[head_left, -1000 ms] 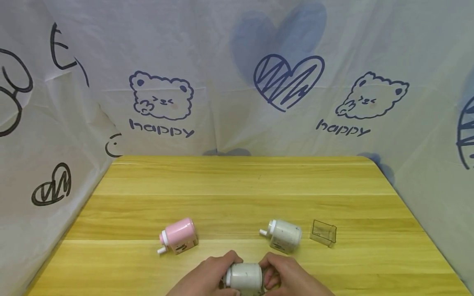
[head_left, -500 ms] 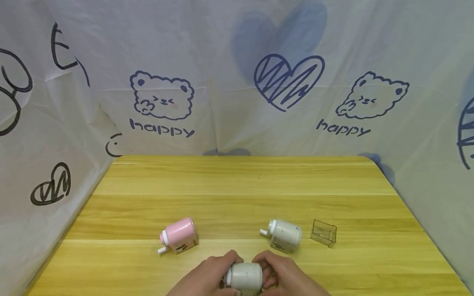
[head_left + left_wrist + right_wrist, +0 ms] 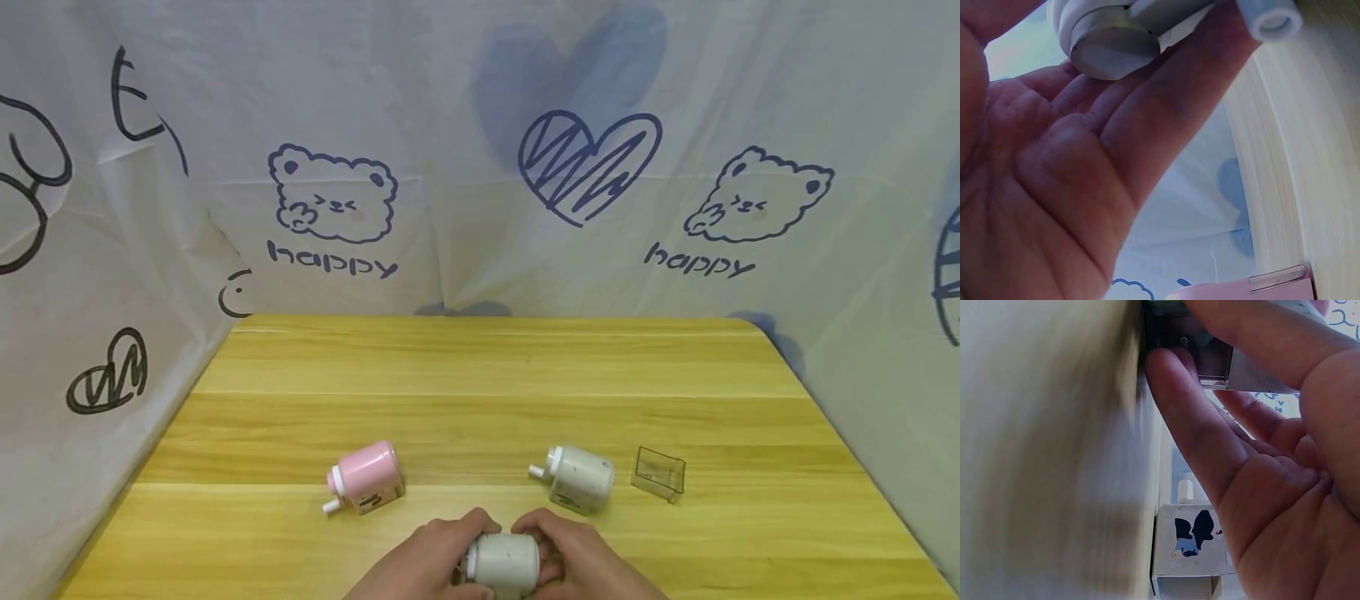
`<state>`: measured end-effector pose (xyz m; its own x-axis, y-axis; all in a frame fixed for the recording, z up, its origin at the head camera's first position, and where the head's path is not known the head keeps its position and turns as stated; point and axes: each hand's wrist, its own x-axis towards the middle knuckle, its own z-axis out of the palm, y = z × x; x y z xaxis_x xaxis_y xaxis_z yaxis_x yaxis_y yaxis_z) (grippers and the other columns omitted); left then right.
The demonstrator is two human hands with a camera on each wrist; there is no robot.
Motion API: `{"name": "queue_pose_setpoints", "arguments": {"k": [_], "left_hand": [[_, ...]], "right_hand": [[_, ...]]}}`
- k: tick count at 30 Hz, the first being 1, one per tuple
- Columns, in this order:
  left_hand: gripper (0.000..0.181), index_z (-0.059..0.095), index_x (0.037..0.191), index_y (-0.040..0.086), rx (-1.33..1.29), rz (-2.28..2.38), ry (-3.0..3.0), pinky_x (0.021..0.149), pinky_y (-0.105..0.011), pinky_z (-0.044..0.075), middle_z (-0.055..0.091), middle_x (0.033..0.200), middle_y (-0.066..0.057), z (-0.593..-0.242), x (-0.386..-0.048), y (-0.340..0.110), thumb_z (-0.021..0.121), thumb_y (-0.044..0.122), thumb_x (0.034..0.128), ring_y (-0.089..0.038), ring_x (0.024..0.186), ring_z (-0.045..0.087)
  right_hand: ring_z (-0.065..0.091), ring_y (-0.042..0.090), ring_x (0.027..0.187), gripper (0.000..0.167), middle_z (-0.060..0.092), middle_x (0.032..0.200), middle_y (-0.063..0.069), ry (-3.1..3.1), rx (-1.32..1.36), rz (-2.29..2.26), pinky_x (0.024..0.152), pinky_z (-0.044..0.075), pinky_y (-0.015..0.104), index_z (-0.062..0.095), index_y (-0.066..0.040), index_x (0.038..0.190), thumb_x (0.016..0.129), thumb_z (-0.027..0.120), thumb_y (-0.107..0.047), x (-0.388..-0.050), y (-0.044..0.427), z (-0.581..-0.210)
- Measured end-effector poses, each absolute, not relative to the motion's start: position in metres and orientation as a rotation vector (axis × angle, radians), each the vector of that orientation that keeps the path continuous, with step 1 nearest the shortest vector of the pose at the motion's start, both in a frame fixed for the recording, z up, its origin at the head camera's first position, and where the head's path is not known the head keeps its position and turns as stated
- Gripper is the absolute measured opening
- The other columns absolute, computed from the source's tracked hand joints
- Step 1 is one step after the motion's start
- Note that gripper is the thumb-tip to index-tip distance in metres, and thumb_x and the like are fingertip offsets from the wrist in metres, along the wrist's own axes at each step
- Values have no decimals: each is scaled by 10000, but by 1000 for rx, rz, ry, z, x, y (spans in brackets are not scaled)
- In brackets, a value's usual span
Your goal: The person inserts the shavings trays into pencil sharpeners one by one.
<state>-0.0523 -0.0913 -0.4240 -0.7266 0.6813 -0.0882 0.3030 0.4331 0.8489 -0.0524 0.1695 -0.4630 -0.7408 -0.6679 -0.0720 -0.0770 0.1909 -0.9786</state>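
A grey-white crank pencil sharpener (image 3: 507,560) lies on its side between both hands at the table's near edge. My left hand (image 3: 431,550) grips its crank end, the thumb at the far side; the round crank hub (image 3: 1113,53) shows close to the palm in the left wrist view. My right hand (image 3: 573,550) holds the opposite end, with fingertips on the dark see-through shavings drawer (image 3: 1213,372) in the right wrist view. Beyond it lie a second grey-white sharpener (image 3: 581,478) and a clear shavings drawer (image 3: 658,474). The held sharpener's underside is hidden.
A pink crank sharpener (image 3: 371,475) lies to the left on the wooden table (image 3: 480,375). In the right wrist view, the second sharpener (image 3: 1194,540) shows an open drawer slot. White cloth (image 3: 457,100) with drawings hangs behind and along both sides.
My right hand has moved slightly left against the sharpener's end, and the dark edge seen there earlier is now covered. The left hand keeps its grip. The head view has shifted a little.
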Motion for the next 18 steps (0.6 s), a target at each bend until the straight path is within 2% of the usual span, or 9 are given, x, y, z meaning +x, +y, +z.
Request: {"name": "queue_pose_setpoints", "arguments": {"k": [8,18], "left_hand": [[385,570,1234,158,954,1213,2294,638,-244,500,651,929,125,-450,-57,-95,790,206,922,3,746,588],[414,597,1257,155,811,1220,2290,692,-237,488,627,954,129,-421,-52,-87,799,166,895,-8,775,570]], "right_hand": [[689,71,897,505,653,1110,74,1989,-721,-1575,759,592,266,555,4,1305,874,815,-43,-51,170,-461],[708,108,908,553,658,1127,104,1978,-600,-1600,783,584,256,551,-4,1326,852,835,-36,-52,170,-461]]}}
